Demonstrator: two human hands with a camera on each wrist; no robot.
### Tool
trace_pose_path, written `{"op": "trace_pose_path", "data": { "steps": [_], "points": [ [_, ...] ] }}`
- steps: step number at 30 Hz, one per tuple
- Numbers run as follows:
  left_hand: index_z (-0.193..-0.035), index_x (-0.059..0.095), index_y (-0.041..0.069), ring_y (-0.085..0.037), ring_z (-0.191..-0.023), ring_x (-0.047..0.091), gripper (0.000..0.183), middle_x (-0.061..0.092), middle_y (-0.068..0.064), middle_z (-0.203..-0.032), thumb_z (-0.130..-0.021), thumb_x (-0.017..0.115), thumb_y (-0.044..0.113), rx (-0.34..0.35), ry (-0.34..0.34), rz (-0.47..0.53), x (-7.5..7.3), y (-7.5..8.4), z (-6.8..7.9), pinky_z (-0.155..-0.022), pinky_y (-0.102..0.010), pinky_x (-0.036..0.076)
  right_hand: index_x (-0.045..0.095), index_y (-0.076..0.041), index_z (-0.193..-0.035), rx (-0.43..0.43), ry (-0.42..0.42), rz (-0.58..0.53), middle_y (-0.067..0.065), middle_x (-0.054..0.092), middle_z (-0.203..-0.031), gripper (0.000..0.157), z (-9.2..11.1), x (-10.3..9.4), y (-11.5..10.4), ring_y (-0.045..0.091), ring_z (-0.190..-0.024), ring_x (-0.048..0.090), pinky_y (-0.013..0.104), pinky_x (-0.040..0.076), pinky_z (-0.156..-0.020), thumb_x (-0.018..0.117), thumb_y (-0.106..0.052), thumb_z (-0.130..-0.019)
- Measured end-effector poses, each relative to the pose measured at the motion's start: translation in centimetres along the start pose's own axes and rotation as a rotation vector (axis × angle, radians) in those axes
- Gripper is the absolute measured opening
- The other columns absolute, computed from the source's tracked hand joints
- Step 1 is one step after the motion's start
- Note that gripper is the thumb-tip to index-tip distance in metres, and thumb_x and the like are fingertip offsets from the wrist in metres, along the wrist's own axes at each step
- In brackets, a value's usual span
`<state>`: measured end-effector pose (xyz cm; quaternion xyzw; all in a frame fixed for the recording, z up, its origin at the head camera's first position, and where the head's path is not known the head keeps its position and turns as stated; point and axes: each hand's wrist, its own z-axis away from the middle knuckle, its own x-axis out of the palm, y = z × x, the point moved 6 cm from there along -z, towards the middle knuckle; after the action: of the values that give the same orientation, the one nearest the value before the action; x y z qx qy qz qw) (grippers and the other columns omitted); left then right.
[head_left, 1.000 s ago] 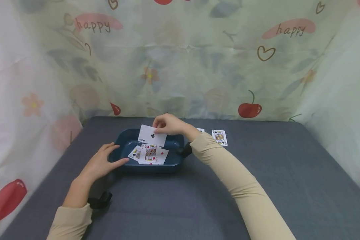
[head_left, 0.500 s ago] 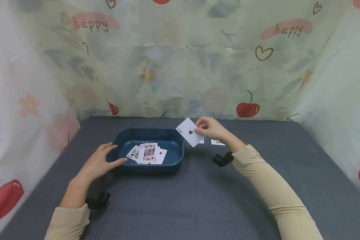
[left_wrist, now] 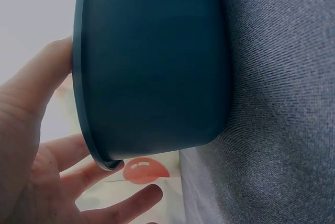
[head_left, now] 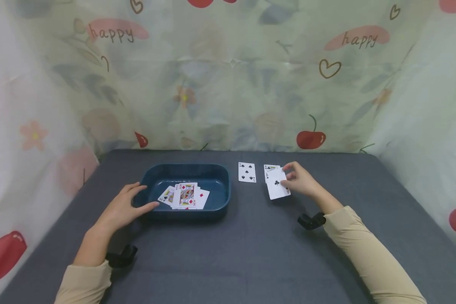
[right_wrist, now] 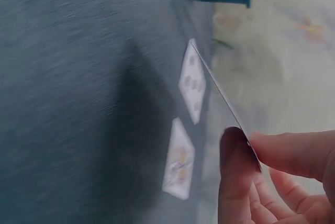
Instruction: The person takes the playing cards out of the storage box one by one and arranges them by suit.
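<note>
Tray (head_left: pixel 186 215), far-left on bench (head_left: pixel 251 257), holds overlapping cards (head_left: pixel 187 196); left hand (head_left: pixel 123 207) touches it, grip wide; right hand (head_left: pixel 303 181), grip narrow, pinches ace (head_left: pixel 275 189).

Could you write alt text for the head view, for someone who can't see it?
A right hand pinches an ace of clubs, which partly hides a face card on a gray table. The left hand touches the left end of a blue tray holding several face-up cards; between tray and ace lies a five of spades.

Cards (head_left: pixel 185 196) in tray (head_left: pixel 221 185), spade five (head_left: pixel 247 172) to its right, ace (head_left: pixel 276 185) apparently above king (head_left: pixel 270 168)
</note>
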<state>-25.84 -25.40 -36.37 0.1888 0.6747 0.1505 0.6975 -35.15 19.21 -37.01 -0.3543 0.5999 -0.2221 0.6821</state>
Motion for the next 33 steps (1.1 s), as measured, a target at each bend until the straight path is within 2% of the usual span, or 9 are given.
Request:
{"op": "trace_pose_path", "data": {
  "steps": [5,11,20,29,33],
  "points": [
    [-0.141,0.036,0.0,-0.048,-0.132,0.029,0.089,0.023,-0.028,-0.149,-0.081,0.058,0.061,-0.003,-0.001,-0.003,0.1,-0.1,0.0,-0.102,-0.066,0.03,0.038,0.005,-0.122,0.038,-0.045,0.021,0.016,0.057,-0.091,0.045,0.5,0.7,1.8,0.014,-0.071,0.056,0.026,0.051,-0.061,0.061,-0.005,-0.086],
    [-0.142,0.035,0.0,-0.049,-0.132,0.029,0.088,0.022,-0.028,-0.149,-0.081,0.059,0.06,-0.009,-0.001,-0.002,0.1,-0.1,-0.1,-0.102,-0.066,0.029,0.041,0.008,-0.116,0.029,-0.088,0.015,0.016,0.059,-0.086,0.041,0.7,1.8,2.3,0.011,-0.064,0.056,0.028,0.053,-0.06,0.063,-0.005,-0.084],
    [-0.142,0.035,0.0,-0.049,-0.132,0.028,0.087,0.022,-0.029,-0.149,-0.082,0.059,0.059,-0.015,-0.006,-0.002,0.3,-0.2,0.0,-0.102,-0.066,0.029,0.048,0.006,-0.105,0.067,-0.054,0.097,0.01,0.055,-0.078,0.034,1.1,2.1,2.5,0.01,-0.056,0.053,0.024,0.048,-0.054,0.067,-0.009,-0.081],
    [-0.141,0.035,0.0,-0.049,-0.132,0.028,0.09,0.022,-0.029,-0.149,-0.081,0.057,0.063,-0.012,-0.006,0.0,0.2,-0.2,0.1,-0.102,-0.067,0.029,0.047,0.004,-0.107,0.123,-0.067,0.156,0.013,0.055,-0.085,0.035,1.3,2.2,2.6,0.012,-0.059,0.055,0.025,0.053,-0.055,0.068,-0.01,-0.081],
    [-0.142,0.035,0.0,-0.049,-0.132,0.029,0.089,0.022,-0.028,-0.149,-0.081,0.058,0.061,-0.02,-0.008,-0.001,0.2,-0.2,0.1,-0.102,-0.066,0.029,0.047,0.004,-0.108,0.118,-0.056,0.207,0.013,0.053,-0.084,0.037,1.2,2.1,2.1,0.014,-0.058,0.055,0.025,0.049,-0.053,0.067,-0.012,-0.082]
  ]
}}
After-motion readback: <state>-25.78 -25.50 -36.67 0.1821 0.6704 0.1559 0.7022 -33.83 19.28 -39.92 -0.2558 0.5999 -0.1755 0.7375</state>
